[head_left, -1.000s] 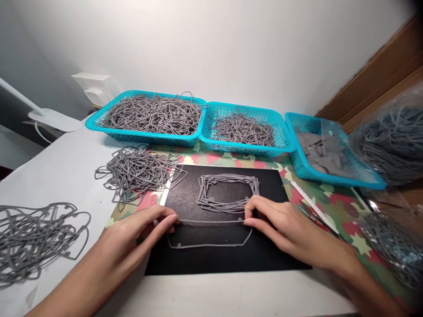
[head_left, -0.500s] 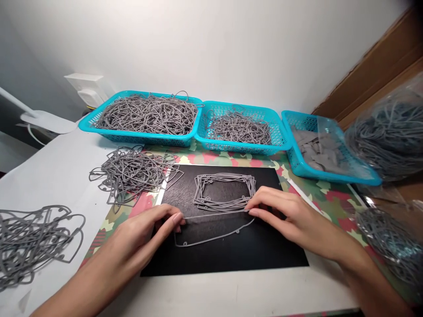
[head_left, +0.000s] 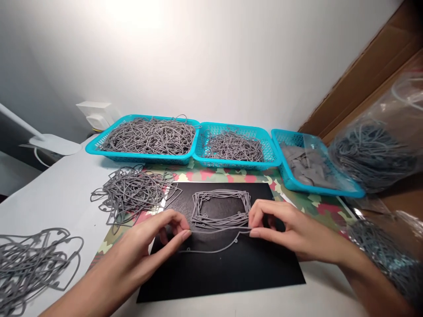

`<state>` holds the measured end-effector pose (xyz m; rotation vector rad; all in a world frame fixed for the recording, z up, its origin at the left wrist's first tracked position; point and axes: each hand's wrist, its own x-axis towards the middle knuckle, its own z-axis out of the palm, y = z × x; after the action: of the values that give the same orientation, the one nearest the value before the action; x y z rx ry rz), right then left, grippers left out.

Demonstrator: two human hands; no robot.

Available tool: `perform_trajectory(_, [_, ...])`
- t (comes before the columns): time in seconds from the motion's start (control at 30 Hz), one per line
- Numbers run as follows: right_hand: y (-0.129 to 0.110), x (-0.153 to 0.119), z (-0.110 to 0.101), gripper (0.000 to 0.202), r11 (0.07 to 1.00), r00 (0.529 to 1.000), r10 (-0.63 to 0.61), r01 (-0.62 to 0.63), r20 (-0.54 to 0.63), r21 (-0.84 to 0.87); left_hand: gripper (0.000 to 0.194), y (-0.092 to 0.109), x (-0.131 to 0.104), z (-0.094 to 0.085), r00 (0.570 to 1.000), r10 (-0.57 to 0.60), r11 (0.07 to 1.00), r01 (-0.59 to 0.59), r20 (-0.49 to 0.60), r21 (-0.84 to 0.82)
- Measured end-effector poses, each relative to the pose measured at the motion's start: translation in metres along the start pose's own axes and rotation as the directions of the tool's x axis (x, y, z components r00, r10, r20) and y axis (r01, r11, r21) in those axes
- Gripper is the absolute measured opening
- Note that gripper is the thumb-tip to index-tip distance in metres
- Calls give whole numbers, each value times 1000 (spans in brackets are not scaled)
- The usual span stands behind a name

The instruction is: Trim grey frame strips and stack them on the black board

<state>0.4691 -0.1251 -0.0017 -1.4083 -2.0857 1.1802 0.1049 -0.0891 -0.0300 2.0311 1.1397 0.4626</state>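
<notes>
Head view showed our left hand [head_left: 150,242] and our right hand [head_left: 282,226] both closed in a pinch, thumb against fingers, on one thin grey flexible loop with small round tabs [head_left: 211,252]. We held it by its left and right ends, above the smooth black rectangular sheet [head_left: 224,277]; its near strand sagged in a curve towards us, and our left hand hid its left corner.

Just beyond the loop, a flat rectangular stack of grey loops [head_left: 218,223] lay on the sheet, close to our right fingertips. A camouflage-patterned mat [head_left: 330,211] showed around the sheet on the white desk [head_left: 49,189].

To the left we had a tangled grey pile [head_left: 132,191] overlapping the sheet's far left corner, and a nearer grey heap [head_left: 29,259] on the desk. Along the back, a wide blue plastic basket [head_left: 142,156] and a smaller blue plastic basket [head_left: 236,165] held grey loops, while a third blue plastic basket [head_left: 324,190] held flat grey pieces.
</notes>
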Motion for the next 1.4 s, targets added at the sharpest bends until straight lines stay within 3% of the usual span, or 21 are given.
perform_trajectory(0.3, [-15,0,-10,32,980,993,96,-83,-66,180,32,10,6,-14,993,72,997,-75,-93,-22])
perform_trajectory(0.43, [-16,-2,-9,30,970,983,164,-147,-78,194,33,14,2,-15,992,39,999,-38,-124,5])
perform_trajectory(0.77, [-14,-9,-5,23,969,971,237,-235,-15,78,33,14,8,-19,998,52,998,-51,-40,34])
perform_trajectory(1.03, [-18,-5,-18,26,971,971,240,-240,-24,-3,29,18,34,-27,994,92,996,-93,53,18])
perform_trajectory(1.17, [-17,-4,-19,26,978,977,210,-209,-36,20,29,18,40,-31,991,123,989,-119,43,-85])
perform_trajectory(1.4, [-22,-4,-14,29,976,979,201,-196,-41,95,26,13,42,-33,995,52,949,-24,80,-313])
